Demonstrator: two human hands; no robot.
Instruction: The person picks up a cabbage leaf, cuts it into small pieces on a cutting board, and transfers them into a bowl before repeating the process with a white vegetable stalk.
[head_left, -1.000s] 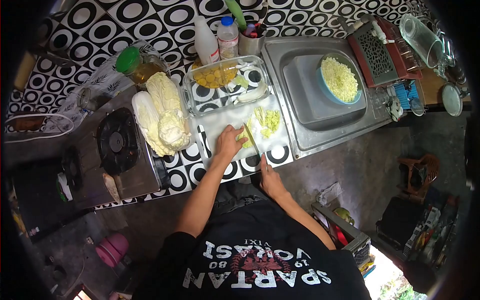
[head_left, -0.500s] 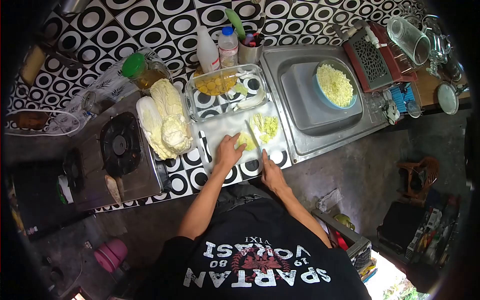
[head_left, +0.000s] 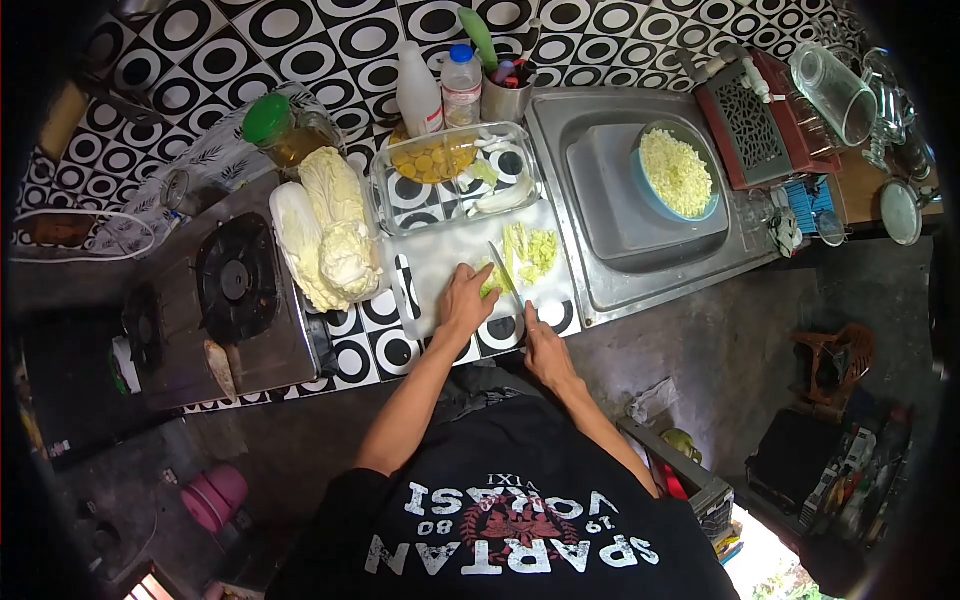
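Observation:
On a translucent cutting board (head_left: 425, 262), my right hand (head_left: 545, 348) is closed round the handle of a knife (head_left: 505, 268), its blade pointing away from me. My left hand (head_left: 465, 300) presses its fingertips on a small piece of pale green cabbage (head_left: 494, 281), just left of the blade. Chopped cabbage (head_left: 538, 255) lies to the right of the knife. Behind the board stands a divided glass dish (head_left: 455, 222) with orange slices, white pieces and a bit of leaf.
Whole cabbages (head_left: 325, 235) sit left of the board, beside a gas stove (head_left: 270, 345). To the right, a blue bowl (head_left: 648, 188) of chopped cabbage stands in the steel sink (head_left: 600, 290). Bottles (head_left: 418, 95) and a utensil cup (head_left: 505, 103) stand behind the dish.
The knife blade has shifted slightly left, and the chopped cabbage beside it is more spread out. My left hand remains on the cabbage piece. The view has shifted a little.

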